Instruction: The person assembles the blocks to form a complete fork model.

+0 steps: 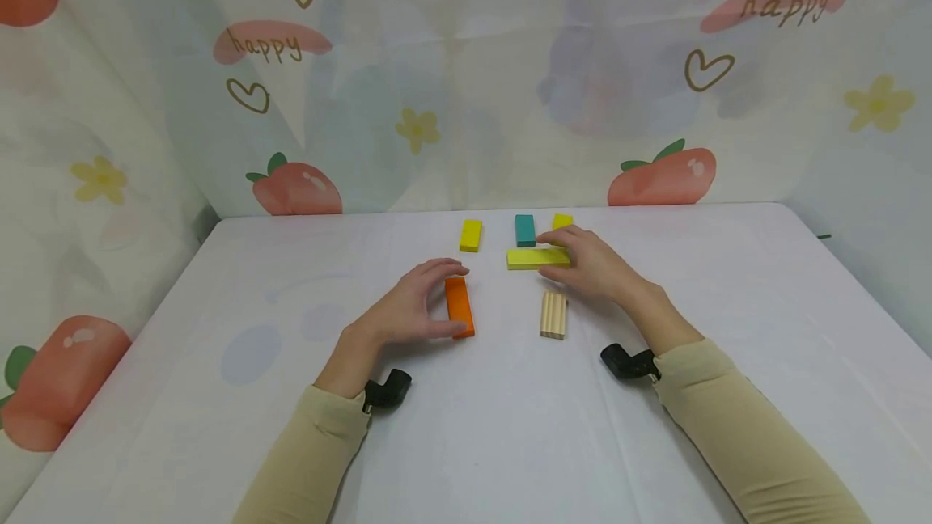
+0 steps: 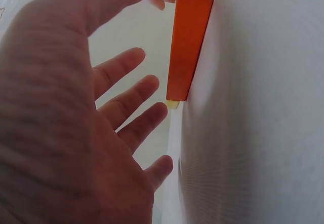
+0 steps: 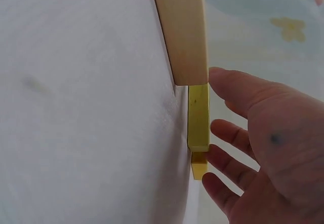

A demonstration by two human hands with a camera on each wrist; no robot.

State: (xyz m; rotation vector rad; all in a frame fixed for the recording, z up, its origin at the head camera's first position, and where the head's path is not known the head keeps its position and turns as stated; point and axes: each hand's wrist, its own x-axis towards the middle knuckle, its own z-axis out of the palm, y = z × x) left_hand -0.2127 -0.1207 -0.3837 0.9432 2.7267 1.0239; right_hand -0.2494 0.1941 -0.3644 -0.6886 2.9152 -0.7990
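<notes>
An orange block (image 1: pixel 459 307) lies lengthwise on the white table, left of centre. My left hand (image 1: pixel 411 304) is beside it, fingertips past its far end and thumb over its near end. In the left wrist view the fingers (image 2: pixel 129 98) are spread and relaxed, with the orange block (image 2: pixel 190 41) beyond them. My right hand (image 1: pixel 593 264) hovers at the right end of a crosswise yellow-green block (image 1: pixel 531 259), thumb on the near side. The right wrist view shows its loosely bent fingers (image 3: pixel 233 165) alongside the yellow-green block (image 3: pixel 198 117), not curled around it.
Behind the hands are a yellow block (image 1: pixel 470 235), a teal block (image 1: pixel 524 230) and another yellow block (image 1: pixel 562 221), partly behind the right hand. A lined natural-wood block (image 1: pixel 553 315) lies nearer. A printed curtain (image 1: pixel 466 79) stands along the table's back edge.
</notes>
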